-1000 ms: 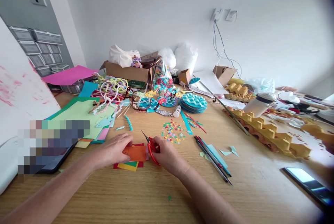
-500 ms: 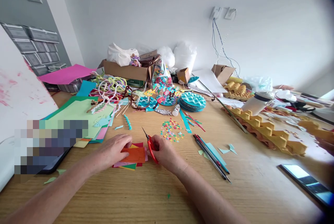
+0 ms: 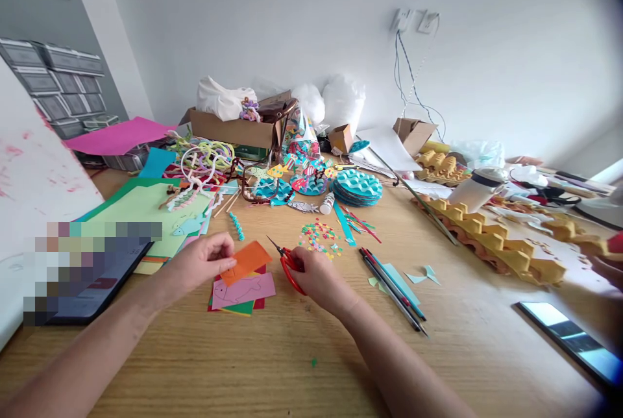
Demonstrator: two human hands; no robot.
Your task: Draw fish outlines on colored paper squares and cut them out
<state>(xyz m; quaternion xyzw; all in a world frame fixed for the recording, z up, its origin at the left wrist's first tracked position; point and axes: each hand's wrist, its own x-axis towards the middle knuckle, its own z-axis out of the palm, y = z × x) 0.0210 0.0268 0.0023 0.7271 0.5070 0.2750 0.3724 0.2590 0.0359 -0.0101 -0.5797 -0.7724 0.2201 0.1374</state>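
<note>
Between thumb and fingers, my left hand (image 3: 207,262) pinches an orange piece of paper (image 3: 250,261), lifted and tilted over a small pile of coloured papers. On top of that pile lies a pink paper (image 3: 243,291) with a fish outline drawn on it; green, yellow and red edges stick out beneath. Red-handled scissors (image 3: 289,267) are in my right hand (image 3: 318,278), fingers wrapped round the handles, the dark blades pointing up and left, apart from the orange paper. Beyond the scissors, small multicoloured paper dots (image 3: 320,237) lie scattered on the table.
Pens and pencils (image 3: 393,291) lie to the right, near pale paper scraps (image 3: 424,275). Light green sheets (image 3: 139,213) and a tablet (image 3: 104,282) are at left. Behind stand wavy blue discs (image 3: 357,187). Yellow egg cartons (image 3: 491,239) and a phone (image 3: 567,340) are at right.
My left hand has raised the orange paper off the pile, tilting it and uncovering the pink fish drawing. The scissors have shifted slightly right, away from the pile.
</note>
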